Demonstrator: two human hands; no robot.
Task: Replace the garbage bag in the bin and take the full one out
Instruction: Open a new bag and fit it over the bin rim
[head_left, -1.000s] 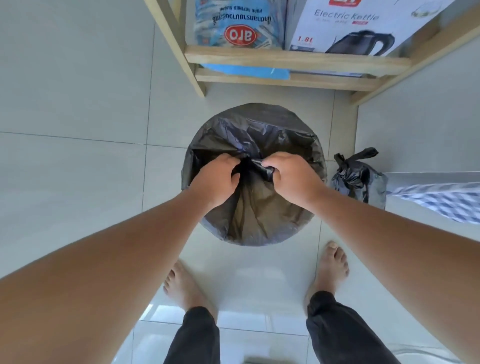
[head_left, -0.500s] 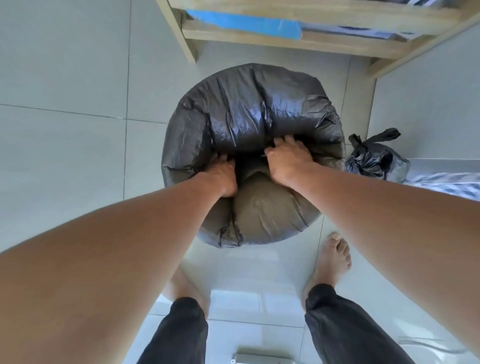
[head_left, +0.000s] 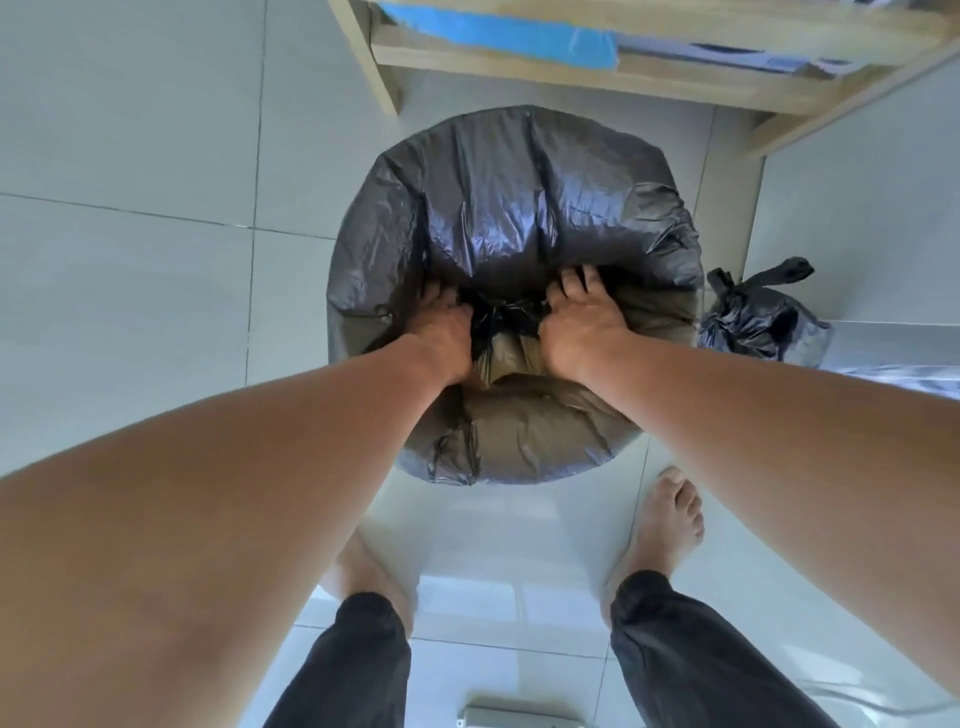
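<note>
Floor: pale tiles; wooden shelf at the far side, your bare feet at the near side.
Bin: stands between your feet and the shelf; new bag covers its whole top, so the bin itself is hidden.
Full bag: tied, on the floor just right of the bin, apart from it.
Left hand: pressed down into the middle of the bag, fingers curled on gathered black film; exact grip hidden by folds.
Right hand: beside it, fingers spread and hooked over the film, pushing down.
Change: a second ago you pinched the bag's mouth at centre and it sagged; now it puffs up over the rim and your hands have gone deeper.
Change, view: your head has come lower and nearer; the boxes on the shelf are out of view.
Meaning: judged, lining is underway; trapped air needs pressing out. Carry-out not yet begun.
</note>
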